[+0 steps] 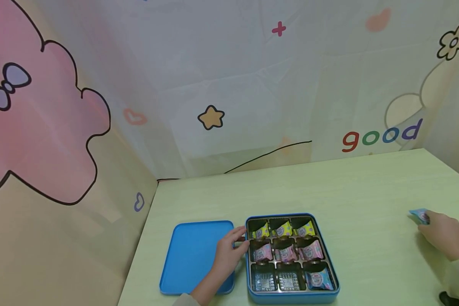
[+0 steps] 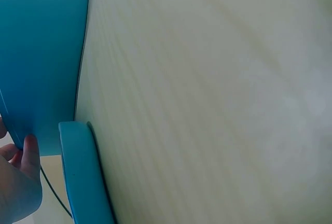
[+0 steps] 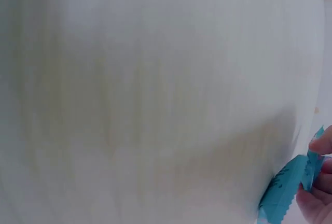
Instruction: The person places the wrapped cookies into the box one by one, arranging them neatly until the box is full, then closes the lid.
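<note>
A blue tin (image 1: 293,297) with a black divided tray stands at the front middle. Yellow candies (image 1: 283,229) fill its back row, pink candies (image 1: 286,253) the middle one. A blue candy (image 1: 319,279) lies at front right; the other two front compartments show their bare patterned bottoms. My left hand (image 1: 229,250) touches the tin's left side with extended fingers. Far to the right, my right hand (image 1: 443,233) pinches a blue-wrapped candy (image 1: 420,215) low over the table. The right wrist view shows two blue wrapper parts, one between the fingers (image 3: 324,141), another wrapper (image 3: 282,190) beside them.
A blue lid (image 1: 191,259) lies flat left of the tin, partly under my left forearm. The pale green table (image 1: 367,191) meets a printed cloth backdrop (image 1: 252,85) behind and at the left. Something small and black (image 1: 449,298) shows at my right sleeve.
</note>
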`<state>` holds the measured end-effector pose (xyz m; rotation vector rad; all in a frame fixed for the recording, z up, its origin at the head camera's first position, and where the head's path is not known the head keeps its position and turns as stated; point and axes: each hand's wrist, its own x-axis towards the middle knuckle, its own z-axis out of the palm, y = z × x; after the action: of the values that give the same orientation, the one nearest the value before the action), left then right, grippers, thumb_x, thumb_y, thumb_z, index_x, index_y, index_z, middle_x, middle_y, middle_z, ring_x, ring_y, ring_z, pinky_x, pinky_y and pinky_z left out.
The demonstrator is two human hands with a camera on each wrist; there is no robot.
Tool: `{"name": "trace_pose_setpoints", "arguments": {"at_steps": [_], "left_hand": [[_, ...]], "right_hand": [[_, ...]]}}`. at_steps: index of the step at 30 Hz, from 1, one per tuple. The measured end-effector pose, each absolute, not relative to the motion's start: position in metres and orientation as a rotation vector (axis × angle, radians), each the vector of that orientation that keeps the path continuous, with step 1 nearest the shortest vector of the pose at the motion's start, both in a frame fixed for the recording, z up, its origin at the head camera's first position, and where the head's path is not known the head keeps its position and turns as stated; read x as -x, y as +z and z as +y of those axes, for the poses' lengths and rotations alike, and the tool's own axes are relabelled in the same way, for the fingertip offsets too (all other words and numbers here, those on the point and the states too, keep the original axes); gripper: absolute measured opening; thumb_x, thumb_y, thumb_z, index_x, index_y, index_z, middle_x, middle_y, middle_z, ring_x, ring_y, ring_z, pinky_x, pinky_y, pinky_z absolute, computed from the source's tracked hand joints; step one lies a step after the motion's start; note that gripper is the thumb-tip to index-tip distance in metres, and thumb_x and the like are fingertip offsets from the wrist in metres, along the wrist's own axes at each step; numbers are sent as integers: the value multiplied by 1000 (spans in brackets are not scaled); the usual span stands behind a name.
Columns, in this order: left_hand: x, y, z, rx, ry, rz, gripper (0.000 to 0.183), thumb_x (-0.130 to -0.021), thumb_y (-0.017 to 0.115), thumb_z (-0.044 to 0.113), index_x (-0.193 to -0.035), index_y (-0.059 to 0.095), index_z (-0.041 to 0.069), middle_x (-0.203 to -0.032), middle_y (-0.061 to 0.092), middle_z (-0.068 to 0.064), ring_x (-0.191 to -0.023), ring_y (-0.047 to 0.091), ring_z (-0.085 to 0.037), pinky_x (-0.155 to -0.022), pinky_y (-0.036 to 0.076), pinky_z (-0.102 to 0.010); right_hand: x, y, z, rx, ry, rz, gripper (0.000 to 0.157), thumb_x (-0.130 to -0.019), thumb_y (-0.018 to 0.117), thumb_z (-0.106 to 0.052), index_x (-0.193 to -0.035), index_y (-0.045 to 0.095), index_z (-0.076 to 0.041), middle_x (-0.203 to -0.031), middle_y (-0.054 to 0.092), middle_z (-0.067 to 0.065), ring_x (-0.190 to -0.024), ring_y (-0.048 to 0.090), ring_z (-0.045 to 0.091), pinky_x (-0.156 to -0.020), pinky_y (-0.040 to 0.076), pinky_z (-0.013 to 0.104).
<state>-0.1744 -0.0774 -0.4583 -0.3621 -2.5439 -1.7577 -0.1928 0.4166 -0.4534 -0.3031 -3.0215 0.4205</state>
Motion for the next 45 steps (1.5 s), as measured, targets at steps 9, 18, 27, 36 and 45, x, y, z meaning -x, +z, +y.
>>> {"name": "trace_pose_setpoints", "arguments": {"at_steps": [9, 18, 27, 36, 45], "left_hand": [[174, -456, -77, 361, -1758, -2557, 37, -85, 55, 5, -120, 52, -7, -126, 48, -21, -100, 56, -33, -76, 53, -30], [185, -481, -81, 380, -1773, -2545, 40, -85, 57, 16, -122, 53, 1, -129, 48, -13, -101, 57, -27, -75, 53, -24], [175, -459, -78, 381, -1790, -2561, 38, -86, 54, 6, -121, 50, -6, -128, 46, -21, -101, 55, -34, -76, 53, -24], [167, -442, -75, 364, -1759, -2573, 37, -86, 53, 4, -120, 50, -9, -126, 47, -23, -100, 56, -35, -77, 53, -30], [167, -442, -76, 369, -1770, -2562, 37, -85, 53, 4, -120, 50, -10, -126, 47, -24, -100, 55, -36, -76, 53, -29]], "right_hand": [[197, -458, 412, 184, 429, -2959, 47, -75, 52, -8, -110, 42, 22, -94, 49, 40, -63, 48, 33, -53, 41, 43], [198, -454, 401, 109, 433, -2916, 48, -76, 55, -9, -111, 43, 22, -101, 47, 43, -68, 50, 39, -56, 42, 49], [197, -452, 390, 63, 430, -2903, 48, -76, 57, -8, -113, 43, 20, -107, 43, 44, -87, 47, 54, -68, 41, 58], [200, -453, 386, -43, 429, -2862, 45, -73, 59, -5, -110, 47, 19, -105, 46, 43, -86, 49, 54, -66, 41, 58], [201, -451, 381, -128, 455, -2836, 44, -72, 59, -6, -109, 49, 17, -104, 47, 42, -87, 48, 55, -66, 41, 58]]}}
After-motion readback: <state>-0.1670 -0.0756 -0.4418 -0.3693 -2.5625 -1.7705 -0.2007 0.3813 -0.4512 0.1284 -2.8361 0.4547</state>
